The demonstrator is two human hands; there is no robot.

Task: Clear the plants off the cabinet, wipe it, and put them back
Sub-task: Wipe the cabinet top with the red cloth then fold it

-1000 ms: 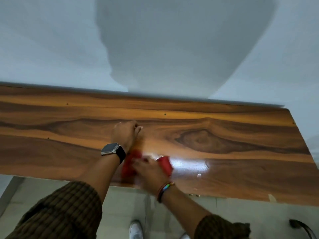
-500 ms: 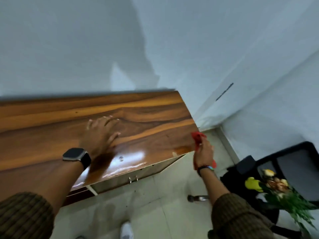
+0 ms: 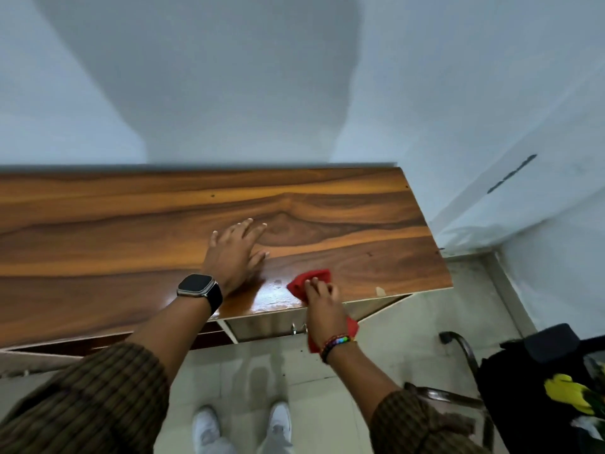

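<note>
Left hand (image 3: 234, 253) lies flat and open on the cabinet (image 3: 98, 231), likely bracing, while the right hand (image 3: 322, 301) grips the red cloth (image 3: 309, 280) at centre frame; plants (image 3: 571, 396) wait lower right.

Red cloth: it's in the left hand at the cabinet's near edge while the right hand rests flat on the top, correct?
The hands are swapped. In the head view the right hand holds the red cloth at the cabinet's near edge, and the left hand, the one with the watch, rests flat on the top.
</note>
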